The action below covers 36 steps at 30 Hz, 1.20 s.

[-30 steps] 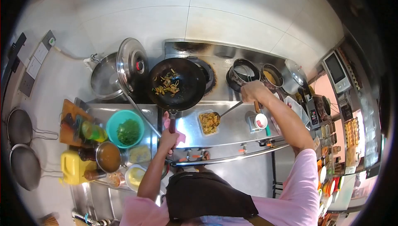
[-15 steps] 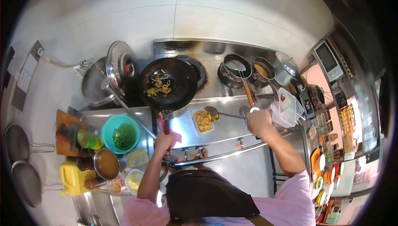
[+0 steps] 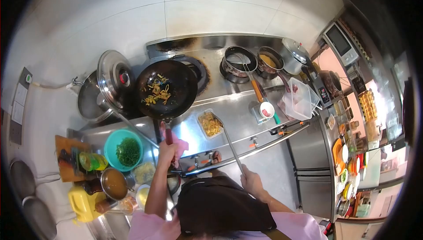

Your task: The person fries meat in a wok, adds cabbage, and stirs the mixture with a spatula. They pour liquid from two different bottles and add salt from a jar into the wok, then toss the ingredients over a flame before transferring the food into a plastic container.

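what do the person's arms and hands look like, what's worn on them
Both hands, left hand and right hand, are bare: no gloves, and no rings or watch visible. The forearms are uncovered. Short pink sleeves cover the upper arms, and a dark apron lies over the front.

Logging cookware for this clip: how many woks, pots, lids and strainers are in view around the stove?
Woks: 1, the black wok held by the left hand.
Pots: 4, big pot, two small pots, lidded pot.
Lids: 2.
Strainers: 2.
Total: 9.
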Motion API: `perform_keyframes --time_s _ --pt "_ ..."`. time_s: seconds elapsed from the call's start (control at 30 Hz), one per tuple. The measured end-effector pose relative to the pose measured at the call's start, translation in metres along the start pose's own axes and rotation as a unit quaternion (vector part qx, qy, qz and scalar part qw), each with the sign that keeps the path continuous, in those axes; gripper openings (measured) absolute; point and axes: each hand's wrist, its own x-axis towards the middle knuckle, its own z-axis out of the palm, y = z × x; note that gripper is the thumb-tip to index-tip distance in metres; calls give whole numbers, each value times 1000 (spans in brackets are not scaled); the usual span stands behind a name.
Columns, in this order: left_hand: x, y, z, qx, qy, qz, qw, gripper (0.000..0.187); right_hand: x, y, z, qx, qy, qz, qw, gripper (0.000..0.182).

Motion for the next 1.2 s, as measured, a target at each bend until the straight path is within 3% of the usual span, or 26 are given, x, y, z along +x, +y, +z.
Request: perform_keyframes --time_s 0.1,0.4,0.9,1.1,1.2 --pt "4 -5 -2 15 5 17 1000 11 -7 6 14 36 17 -1 999 53" --pt "11 -11 -6 28 15 26 999 9 -22 14 6 -22 28 -24 999 51" --pt "15 -14 -9 46 3 51 998 9 -23 -5 -27 37 -57 75 995 50" --pt "12 -11 -6 33 19 32 999 10 -21 7 -20 80 20 -23 996 51" --pt "11 -11 -7 26 5 36 999 9 -14 2 -18 69 -18 -12 997 51"
